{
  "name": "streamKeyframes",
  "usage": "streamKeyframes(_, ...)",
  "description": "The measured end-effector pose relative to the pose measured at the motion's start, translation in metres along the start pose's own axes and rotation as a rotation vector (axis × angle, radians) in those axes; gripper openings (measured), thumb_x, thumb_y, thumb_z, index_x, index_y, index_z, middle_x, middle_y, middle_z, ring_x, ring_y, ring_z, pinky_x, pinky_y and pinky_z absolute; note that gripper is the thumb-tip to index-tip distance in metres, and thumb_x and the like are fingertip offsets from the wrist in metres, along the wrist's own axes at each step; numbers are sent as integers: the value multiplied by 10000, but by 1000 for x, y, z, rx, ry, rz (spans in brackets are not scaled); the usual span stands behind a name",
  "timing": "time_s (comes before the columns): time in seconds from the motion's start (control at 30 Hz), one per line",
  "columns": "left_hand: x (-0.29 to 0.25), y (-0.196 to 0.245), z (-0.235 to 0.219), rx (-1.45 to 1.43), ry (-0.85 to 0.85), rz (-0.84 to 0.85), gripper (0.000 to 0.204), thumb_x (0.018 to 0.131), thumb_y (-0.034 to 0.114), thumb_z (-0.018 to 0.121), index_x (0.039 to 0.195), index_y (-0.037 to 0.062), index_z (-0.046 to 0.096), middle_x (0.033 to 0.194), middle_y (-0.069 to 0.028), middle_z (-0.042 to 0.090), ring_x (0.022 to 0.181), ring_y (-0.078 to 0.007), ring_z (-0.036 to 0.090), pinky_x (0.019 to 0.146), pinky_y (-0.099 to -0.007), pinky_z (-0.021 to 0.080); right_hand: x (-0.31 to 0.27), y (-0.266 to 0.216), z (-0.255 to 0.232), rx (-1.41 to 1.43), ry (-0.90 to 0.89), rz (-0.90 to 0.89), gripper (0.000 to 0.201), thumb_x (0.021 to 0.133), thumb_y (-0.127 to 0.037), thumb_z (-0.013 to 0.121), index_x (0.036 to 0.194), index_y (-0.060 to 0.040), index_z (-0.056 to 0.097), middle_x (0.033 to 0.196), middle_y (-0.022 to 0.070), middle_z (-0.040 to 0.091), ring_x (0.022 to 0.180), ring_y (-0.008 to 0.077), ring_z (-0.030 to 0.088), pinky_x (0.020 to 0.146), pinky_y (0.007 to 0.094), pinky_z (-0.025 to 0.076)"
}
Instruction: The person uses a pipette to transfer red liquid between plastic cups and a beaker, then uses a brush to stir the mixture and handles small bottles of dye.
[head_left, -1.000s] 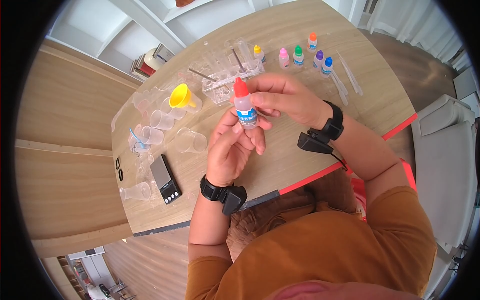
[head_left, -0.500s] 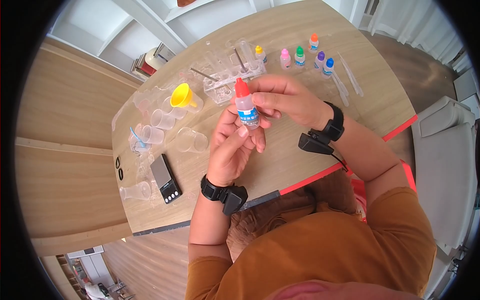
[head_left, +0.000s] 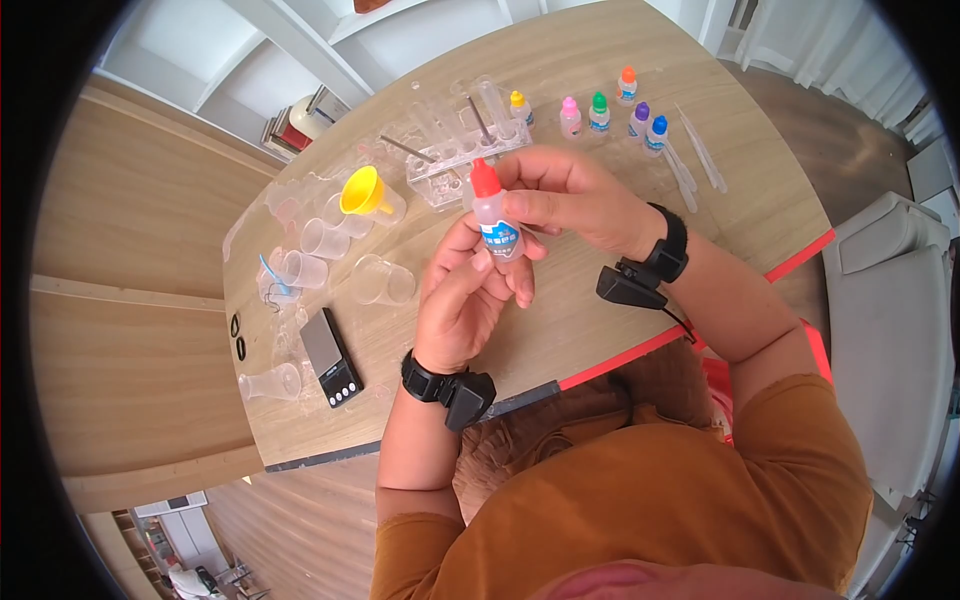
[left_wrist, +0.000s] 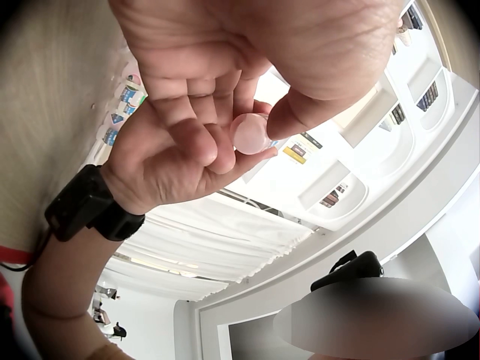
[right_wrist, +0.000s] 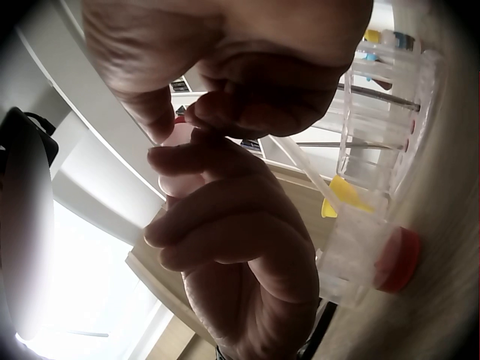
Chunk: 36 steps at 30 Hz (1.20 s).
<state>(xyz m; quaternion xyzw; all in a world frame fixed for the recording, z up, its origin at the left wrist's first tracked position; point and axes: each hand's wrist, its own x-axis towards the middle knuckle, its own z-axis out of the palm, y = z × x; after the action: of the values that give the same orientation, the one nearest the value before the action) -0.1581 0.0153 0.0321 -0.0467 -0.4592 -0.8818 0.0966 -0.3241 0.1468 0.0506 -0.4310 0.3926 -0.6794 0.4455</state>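
Observation:
Both hands hold a small dropper bottle [head_left: 497, 225] with a red cap, a translucent body and a blue printed label. It stands nearly upright above the table, leaning slightly. My left hand [head_left: 462, 295] pinches its lower part, with the thumb on the label's lower edge. At the upper body, just below the cap, the right hand [head_left: 580, 200] grips it between thumb and fingers. The left wrist view catches the bottle's round base [left_wrist: 251, 135] between fingers of both hands. Fingers largely cover the bottle in the right wrist view.
Behind the hands stands a clear test tube rack [head_left: 450, 165]. To the left are a yellow funnel [head_left: 364, 192], several clear cups [head_left: 323, 240] and a black digital scale [head_left: 331, 358]. Other dropper bottles [head_left: 598, 115] stand at the back right, beside plastic pipettes [head_left: 700, 148].
The bottle has turned a little in the fingers, so a different part of its blue label faces the head camera. It also leans slightly more. The hands have barely moved.

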Motion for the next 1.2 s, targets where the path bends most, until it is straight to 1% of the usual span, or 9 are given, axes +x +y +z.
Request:
streamKeyframes(0.43, 0, 3, 0, -117, -30, -31, 447, 1094, 237, 548, 1468, -3, 500, 1209, -208, 696, 817, -195, 670, 751, -312, 547, 1, 6, -11, -37, 45, -27, 310, 1063, -242, 697, 1274, -19, 660, 988, -3, 706, 769, 49, 613, 690, 245, 510)
streamKeyframes(0.53, -2, 1, 1, -83, 3, -4, 439, 1083, 209, 572, 1462, 0, 501, 1185, -159, 693, 843, -185, 664, 761, -311, 540, 0, 0, -3, -23, 48, -58, 284, 1015, -262, 782, 1195, -54, 711, 940, -56, 664, 772, 22, 545, 663, 216, 429)
streamKeyframes(0.7, 0, -7, -2, -3, -19, 18, 434, 1057, 141, 621, 1456, 13, 505, 1142, -77, 658, 891, -165, 640, 781, -307, 527, -5, -9, -3, -490, 36, -180, 257, 928, -132, 841, 1128, -76, 689, 980, -51, 667, 794, 38, 586, 661, 226, 474)
streamKeyframes(0.77, 0, -7, 2, 167, 79, 21, 465, 1057, 239, 637, 1456, 38, 509, 1098, -87, 659, 825, -153, 613, 766, -300, 495, -16, -22, -5, -496, 50, -202, 249, 928, -139, 839, 1123, -87, 694, 1050, -35, 697, 841, 55, 613, 676, 235, 483)
streamKeyframes(0.83, 1, -8, 3, 139, 49, 20, 467, 1059, 237, 636, 1463, 42, 508, 1149, -92, 662, 847, -153, 614, 773, -300, 496, -35, -41, -15, -776, 156, -400, 265, 935, -119, 822, 1168, -88, 701, 1121, -2, 721, 918, 76, 634, 717, 253, 500)
streamKeyframes(0.93, 1, -10, -4, 112, 6, 17, 471, 1061, 234, 635, 1474, 46, 509, 1239, -104, 662, 877, -155, 614, 787, -300, 497, -67, -73, -59, -642, 409, -398, 306, 984, -100, 738, 1285, -76, 689, 1212, 37, 726, 1006, 116, 661, 840, 297, 537)
streamKeyframes(1.03, 0, -10, -4, 117, -6, 2, 469, 1058, 233, 642, 1471, 48, 516, 1267, -110, 662, 883, -159, 615, 798, -301, 501, -79, -89, -142, -684, 574, -421, 300, 991, -131, 719, 1279, -59, 681, 1199, 51, 726, 1000, 134, 673, 862, 315, 546)
streamKeyframes(1.1, 0, -10, -4, 122, -6, -8, 466, 1054, 232, 647, 1464, 50, 522, 1256, -109, 666, 883, -161, 616, 801, -301, 503, -84, -93, -188, -1278, 682, -94, 319, 974, -159, 729, 1266, -42, 677, 1151, 70, 736, 995, 169, 692, 866, 332, 554)
streamKeyframes(1.2, 1, -13, -4, 130, -32, -19, 456, 1042, 222, 658, 1447, 52, 537, 1249, -115, 675, 899, -166, 624, 811, -301, 509, -72, -92, -213, -1394, 635, 84, 376, 892, -201, 775, 1217, -34, 686, 1066, 112, 740, 950, 240, 708, 856, 361, 567)
